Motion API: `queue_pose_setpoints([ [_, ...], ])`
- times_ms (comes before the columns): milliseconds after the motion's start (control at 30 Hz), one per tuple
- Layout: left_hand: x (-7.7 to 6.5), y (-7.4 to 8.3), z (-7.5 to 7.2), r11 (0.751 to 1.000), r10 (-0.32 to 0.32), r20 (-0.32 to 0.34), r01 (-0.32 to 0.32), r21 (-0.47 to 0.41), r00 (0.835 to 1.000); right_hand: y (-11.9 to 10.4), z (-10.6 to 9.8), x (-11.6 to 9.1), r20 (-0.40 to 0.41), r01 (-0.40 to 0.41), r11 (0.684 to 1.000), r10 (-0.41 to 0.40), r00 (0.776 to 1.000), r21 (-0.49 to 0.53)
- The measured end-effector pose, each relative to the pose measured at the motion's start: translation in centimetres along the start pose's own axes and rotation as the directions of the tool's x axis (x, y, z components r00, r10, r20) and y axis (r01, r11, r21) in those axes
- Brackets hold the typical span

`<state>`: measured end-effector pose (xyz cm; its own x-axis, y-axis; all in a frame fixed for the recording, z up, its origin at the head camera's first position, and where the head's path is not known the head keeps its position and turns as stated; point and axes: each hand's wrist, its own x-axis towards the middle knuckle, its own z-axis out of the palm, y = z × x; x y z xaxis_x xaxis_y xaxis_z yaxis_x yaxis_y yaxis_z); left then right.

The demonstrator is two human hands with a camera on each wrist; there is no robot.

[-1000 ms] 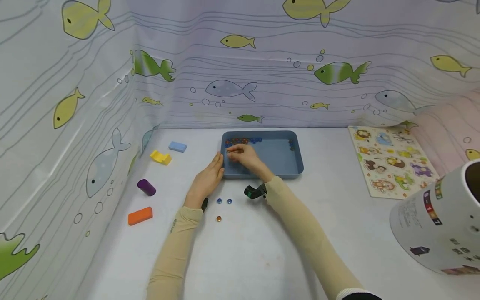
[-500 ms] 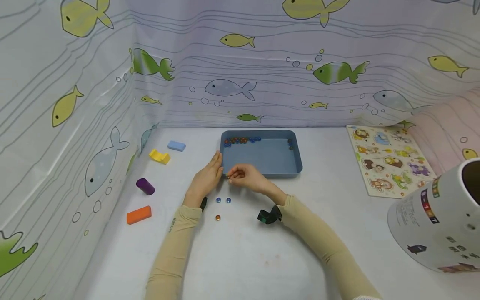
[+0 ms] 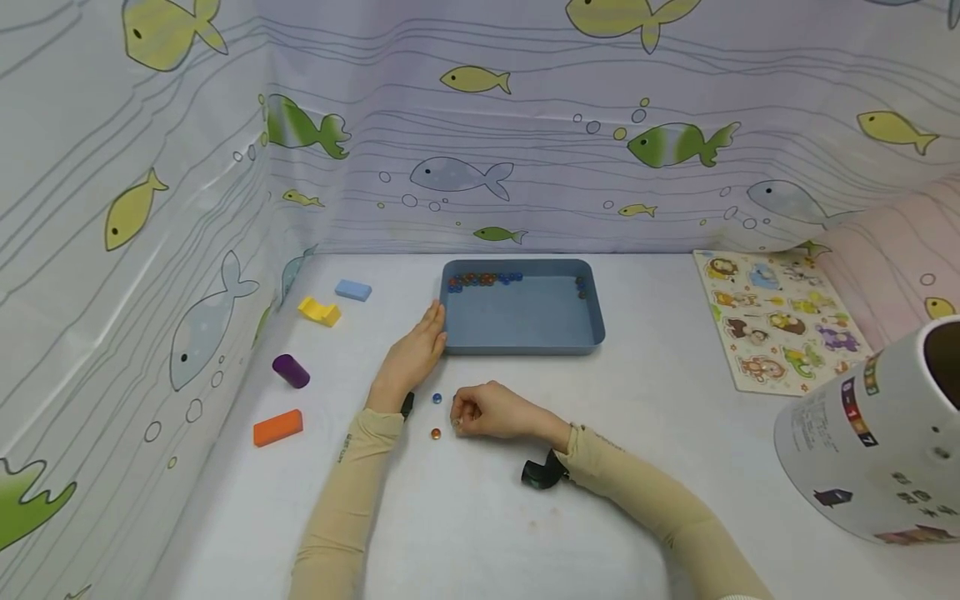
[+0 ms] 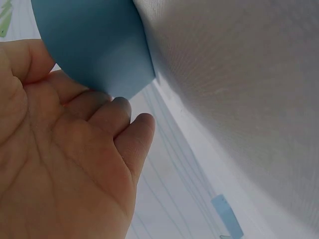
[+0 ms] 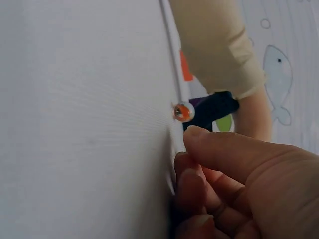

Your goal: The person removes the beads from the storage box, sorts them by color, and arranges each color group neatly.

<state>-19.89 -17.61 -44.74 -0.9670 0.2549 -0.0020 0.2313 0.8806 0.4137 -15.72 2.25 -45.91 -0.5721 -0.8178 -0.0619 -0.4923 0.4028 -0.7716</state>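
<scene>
Orange, the glass marble [image 3: 436, 433] lies just left of my curled right hand [image 3: 495, 411], the nearer one; whether it pinches anything I cannot tell

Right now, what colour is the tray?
The tray is plain blue-grey, shown best in the head view.

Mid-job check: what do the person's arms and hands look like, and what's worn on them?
The left hand and right hand are ungloved. The left sleeve and right sleeve are beige; small dark lettering marks the left one. A black wrist device shows on each arm.
</scene>
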Motion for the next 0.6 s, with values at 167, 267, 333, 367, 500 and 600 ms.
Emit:
queue_pose_setpoints([
  [167, 0.0, 0.2, -0.2, 1.000, -0.008, 0.012, 0.008, -0.008, 1.000, -0.4, 0.3, -0.1, 0.008, -0.002, 0.997, 0.003, 1.000, -0.079],
  [267, 0.1, 0.2, -0.2, 1.000, -0.010, 0.010, 0.010, -0.004, 1.000, -0.5, 0.3, -0.1, 0.021, -0.012, 0.994, 0.014, 1.000, -0.106],
  [333, 0.1, 0.2, -0.2, 1.000, -0.009, 0.006, 0.009, -0.002, 1.000, -0.5, 0.3, -0.1, 0.032, -0.010, 0.994, 0.014, 0.999, -0.112],
  [367, 0.2, 0.2, -0.2, 1.000, -0.009, 0.005, 0.009, 0.000, 1.000, -0.5, 0.2, -0.2, 0.040, -0.007, 0.994, 0.011, 0.999, -0.108],
  [500, 0.2, 0.1, -0.1, 1.000, -0.015, 0.009, 0.015, -0.004, 1.000, -0.5, -0.8, -0.2, 0.080, -0.002, 1.000, 0.003, 0.997, -0.012],
  [600, 0.2, 0.1, -0.1, 1.000, -0.021, 0.010, 0.021, -0.007, 1.000, -0.5, -2.6, -0.1, 0.089, -0.025, 0.994, 0.016, 0.996, 0.105],
])
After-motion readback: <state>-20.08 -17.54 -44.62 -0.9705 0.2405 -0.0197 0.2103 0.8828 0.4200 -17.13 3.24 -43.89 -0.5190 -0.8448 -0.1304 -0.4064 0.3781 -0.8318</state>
